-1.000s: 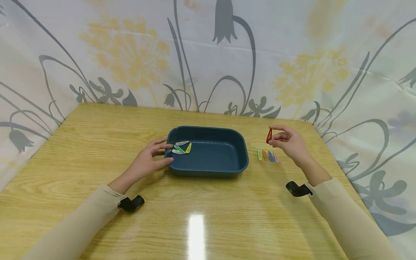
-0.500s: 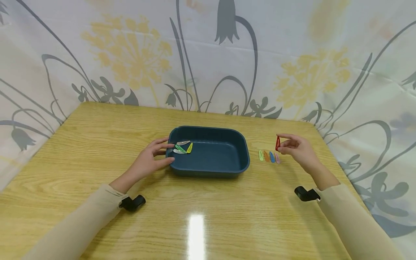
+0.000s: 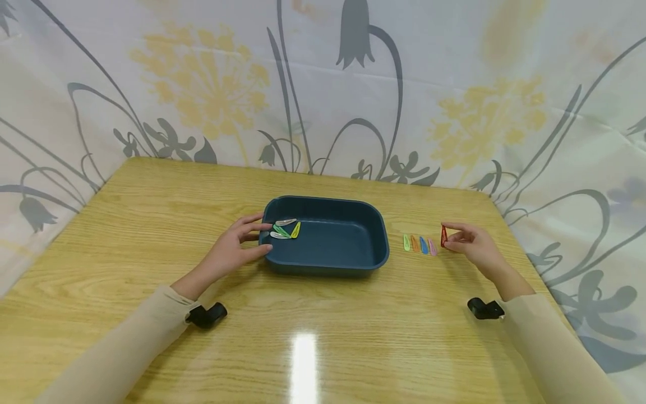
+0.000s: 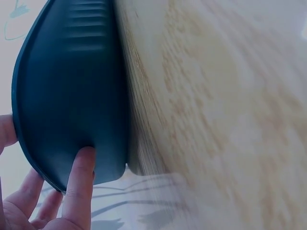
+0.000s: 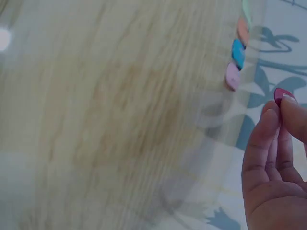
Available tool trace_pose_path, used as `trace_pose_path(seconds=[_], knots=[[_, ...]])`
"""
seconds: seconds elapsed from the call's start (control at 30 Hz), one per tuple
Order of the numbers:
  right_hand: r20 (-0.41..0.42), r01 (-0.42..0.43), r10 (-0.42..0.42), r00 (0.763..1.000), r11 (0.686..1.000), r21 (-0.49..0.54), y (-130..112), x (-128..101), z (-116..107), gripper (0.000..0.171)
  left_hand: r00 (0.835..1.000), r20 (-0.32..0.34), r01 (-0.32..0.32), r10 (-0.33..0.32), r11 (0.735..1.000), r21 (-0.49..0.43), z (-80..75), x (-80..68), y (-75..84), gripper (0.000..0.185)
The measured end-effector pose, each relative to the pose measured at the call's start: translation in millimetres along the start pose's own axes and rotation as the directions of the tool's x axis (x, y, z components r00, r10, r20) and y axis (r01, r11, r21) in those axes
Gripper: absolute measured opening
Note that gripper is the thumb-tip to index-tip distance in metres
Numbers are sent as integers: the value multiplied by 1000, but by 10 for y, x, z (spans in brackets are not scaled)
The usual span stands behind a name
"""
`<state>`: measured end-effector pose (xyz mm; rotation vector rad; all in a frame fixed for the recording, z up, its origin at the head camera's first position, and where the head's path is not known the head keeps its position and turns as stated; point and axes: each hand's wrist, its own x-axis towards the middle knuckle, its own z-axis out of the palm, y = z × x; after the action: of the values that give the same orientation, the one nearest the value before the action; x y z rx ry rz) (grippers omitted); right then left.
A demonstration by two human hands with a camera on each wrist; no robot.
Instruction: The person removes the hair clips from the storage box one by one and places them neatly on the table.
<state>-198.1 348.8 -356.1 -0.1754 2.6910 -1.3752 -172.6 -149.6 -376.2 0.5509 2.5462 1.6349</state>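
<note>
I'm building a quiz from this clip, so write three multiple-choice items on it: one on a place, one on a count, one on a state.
1. Where does the left hand rest?
A. on the blue tray's left end
B. on the row of clips
C. flat on the table, apart from the tray

2. How many clips lie in the row on the table, right of the tray?
A. two
B. four
C. six

3. What is the right hand doing?
A. lying flat and empty
B. pinching a red clip
C. gripping the tray's rim

Key: 1 A, its fingers touch the blue tray at that end. 2 B, the row of clips is green, orange, blue, pink. 3 B, the red clip stands between thumb and forefinger, beside the pink one.
</note>
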Motion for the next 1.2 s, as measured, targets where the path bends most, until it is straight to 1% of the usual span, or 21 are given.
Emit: trace_pose_path(seconds=[0.13,0.33,0.47,0.7,0.9,1.2], knots=[[40,-47,47,998,999,13,72,-3,-27,52,1000,0,2,-2,1000,-4,-1,2,-12,47],[76,-117,120,990,992,-39,142,26,-47,52,1000,-2,-3,3,1000,-13,-5,-1,-23,46],[94,-152,154,984,988,-32,181,46,-48,52,1000,-3,-4,4,1000,-15,1,-1,-21,46],[123,-162,168,978,985,-54,184,83,-48,52,1000,-7,-17,16,1000,-17,4,-3,-21,45],[144,-182,190,971,981,-67,161,98,-37,52,1000,1,-12,12,1000,-24,0,-6,-17,46],[166,-171,181,969,983,-73,185,106,-45,50,1000,0,-3,3,1000,-25,4,-4,-11,46]])
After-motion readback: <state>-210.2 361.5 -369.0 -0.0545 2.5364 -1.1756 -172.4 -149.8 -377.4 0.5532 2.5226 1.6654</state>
